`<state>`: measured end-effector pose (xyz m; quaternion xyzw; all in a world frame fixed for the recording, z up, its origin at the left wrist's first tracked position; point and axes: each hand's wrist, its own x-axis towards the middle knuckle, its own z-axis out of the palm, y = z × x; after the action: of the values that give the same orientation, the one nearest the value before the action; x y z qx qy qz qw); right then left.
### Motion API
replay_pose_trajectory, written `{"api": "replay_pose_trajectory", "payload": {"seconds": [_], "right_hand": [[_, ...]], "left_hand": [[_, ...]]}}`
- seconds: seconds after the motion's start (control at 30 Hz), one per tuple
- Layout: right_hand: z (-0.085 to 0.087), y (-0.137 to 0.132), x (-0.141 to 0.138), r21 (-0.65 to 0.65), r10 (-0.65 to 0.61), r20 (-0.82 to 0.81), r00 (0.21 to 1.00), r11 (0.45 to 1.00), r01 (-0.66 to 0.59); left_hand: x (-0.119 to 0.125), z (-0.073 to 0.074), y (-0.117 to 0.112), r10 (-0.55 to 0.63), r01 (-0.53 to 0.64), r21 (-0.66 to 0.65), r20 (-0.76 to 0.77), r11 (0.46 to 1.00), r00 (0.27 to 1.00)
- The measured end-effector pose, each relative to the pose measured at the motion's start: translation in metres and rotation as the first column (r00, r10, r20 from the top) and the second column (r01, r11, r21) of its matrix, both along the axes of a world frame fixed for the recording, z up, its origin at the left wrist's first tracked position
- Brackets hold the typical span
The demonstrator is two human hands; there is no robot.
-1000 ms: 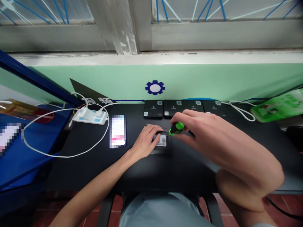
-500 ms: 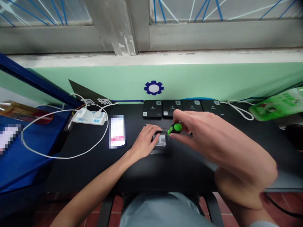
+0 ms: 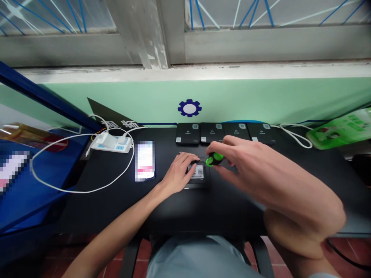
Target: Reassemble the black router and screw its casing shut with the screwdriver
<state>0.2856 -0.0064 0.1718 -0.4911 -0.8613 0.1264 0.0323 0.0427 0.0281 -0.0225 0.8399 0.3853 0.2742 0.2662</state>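
Observation:
My left hand (image 3: pixel 180 173) rests on a flat black device (image 3: pixel 196 179), fingers curved over its left side and near a QR-code label. My right hand (image 3: pixel 232 156) pinches a small green-and-black screwdriver (image 3: pixel 215 159) by the handle just above the device's top right corner. The screwdriver's tip is hidden by the handle and my fingers. Several similar black devices (image 3: pixel 188 133) stand in a row at the table's back edge, just beyond my right fingers.
A phone (image 3: pixel 145 160) with a blurred screen lies left of my hands. Further left are a white power strip (image 3: pixel 111 143) and a looped white cable (image 3: pixel 84 190). A green packet (image 3: pixel 337 129) lies at the back right. The black table (image 3: pixel 232 216) stands against a green wall.
My right fingers have shifted around the screwdriver handle, which has turned slightly. My left hand and the device have stayed in place.

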Motion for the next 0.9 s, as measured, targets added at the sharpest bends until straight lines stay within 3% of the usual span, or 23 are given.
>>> {"api": "replay_pose_trajectory", "payload": {"seconds": [0.53,0.8,0.9], "right_hand": [[-0.0088,0.0036,0.0008,0.016,-0.079,0.03,0.996,0.997,0.079],[-0.0059,0.0029,-0.0002,-0.037,0.0,-0.01,1.0,0.999,-0.001],[-0.0074,0.0003,-0.0004,-0.006,0.01,-0.031,0.999,1.0,-0.01]], "left_hand": [[-0.0009,-0.0008,0.0,0.002,-0.002,0.02,0.002,1.0,1.0],[-0.0006,0.001,-0.0015,-0.005,0.005,0.019,-0.017,1.0,1.0],[0.0003,0.0013,-0.0034,0.095,-0.093,0.092,-0.02,0.991,0.995]]}}
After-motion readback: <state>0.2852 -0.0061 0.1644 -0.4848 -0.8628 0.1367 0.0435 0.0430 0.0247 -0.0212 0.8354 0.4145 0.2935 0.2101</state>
